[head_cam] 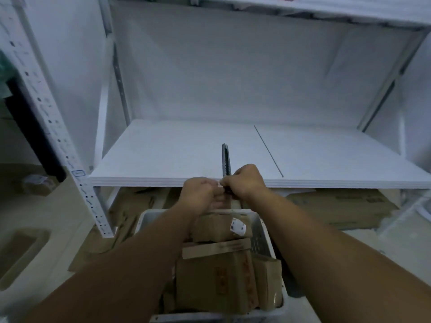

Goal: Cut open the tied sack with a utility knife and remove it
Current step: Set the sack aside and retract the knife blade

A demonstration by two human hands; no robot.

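A dark utility knife (225,160) stands upright in front of the white shelf edge, its tip pointing up and away from me. My right hand (245,183) grips its lower handle. My left hand (198,193) is closed right beside it, fingers touching the knife's base at the same spot. Both hands hover above a white plastic crate (261,231). No tied sack is visible in this view.
The crate holds several brown cardboard boxes (217,276), one with a white label (238,226). A white shelf board (186,155) lies just beyond my hands. A perforated white upright (58,136) stands at left. Flattened cardboard (338,206) lies under the shelf.
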